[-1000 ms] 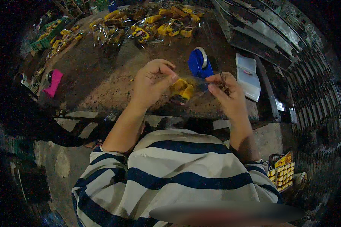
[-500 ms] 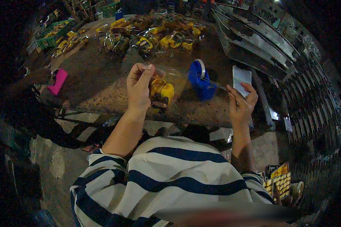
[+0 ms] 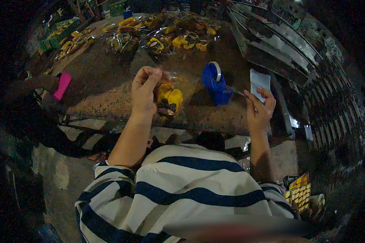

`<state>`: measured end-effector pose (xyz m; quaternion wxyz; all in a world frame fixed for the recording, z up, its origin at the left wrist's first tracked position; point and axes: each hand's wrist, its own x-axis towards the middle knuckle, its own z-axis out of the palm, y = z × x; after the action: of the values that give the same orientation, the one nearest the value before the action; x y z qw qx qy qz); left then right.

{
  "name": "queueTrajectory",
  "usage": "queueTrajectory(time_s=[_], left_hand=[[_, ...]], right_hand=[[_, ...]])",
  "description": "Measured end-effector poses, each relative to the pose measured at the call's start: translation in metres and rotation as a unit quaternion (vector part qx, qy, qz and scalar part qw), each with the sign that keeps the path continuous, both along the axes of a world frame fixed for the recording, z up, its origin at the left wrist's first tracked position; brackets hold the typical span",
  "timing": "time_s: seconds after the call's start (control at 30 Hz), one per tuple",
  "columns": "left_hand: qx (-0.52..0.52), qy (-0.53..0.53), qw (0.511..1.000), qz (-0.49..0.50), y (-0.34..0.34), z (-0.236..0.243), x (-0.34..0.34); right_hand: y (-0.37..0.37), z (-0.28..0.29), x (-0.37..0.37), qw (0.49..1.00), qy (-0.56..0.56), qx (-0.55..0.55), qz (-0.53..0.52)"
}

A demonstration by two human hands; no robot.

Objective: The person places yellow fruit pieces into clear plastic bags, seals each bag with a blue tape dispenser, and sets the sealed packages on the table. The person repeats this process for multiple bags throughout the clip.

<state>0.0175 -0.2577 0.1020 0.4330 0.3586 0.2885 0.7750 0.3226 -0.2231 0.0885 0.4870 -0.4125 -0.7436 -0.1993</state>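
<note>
My left hand is closed in a pinch on the gathered top of a clear plastic bag. Inside, below my fingers, hang yellow, rounded fruits with dark ends; I cannot make out their kind. A blue tape dispenser with a pale roll stands on the table between my hands. From it a clear strip of tape stretches to the right. My right hand pinches the strip's end between thumb and finger.
Many bagged yellow fruits lie across the table's far side. A stack of clear sheets or bags lies beyond my right hand. At the left, another person's arm is beside a pink object. A green crate and metal trays flank the table.
My left hand has shifted slightly left, and the bag of yellow fruits has swung a little left and down with it. The right hand keeps its pinch on the tape, almost unmoved.
</note>
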Motion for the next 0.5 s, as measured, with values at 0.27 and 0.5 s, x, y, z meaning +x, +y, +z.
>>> queueTrajectory(time_s=[0.27, 0.5], left_hand=[[0.007, 0.088, 0.996, 0.015, 0.000, -0.007, 0.014], [0.025, 0.017, 1.000, 0.009, 0.003, -0.012, 0.002]], right_hand=[[-0.002, -0.009, -0.013, 0.998, 0.031, -0.059, 0.019], [0.003, -0.009, -0.016, 0.998, 0.032, -0.046, 0.031]])
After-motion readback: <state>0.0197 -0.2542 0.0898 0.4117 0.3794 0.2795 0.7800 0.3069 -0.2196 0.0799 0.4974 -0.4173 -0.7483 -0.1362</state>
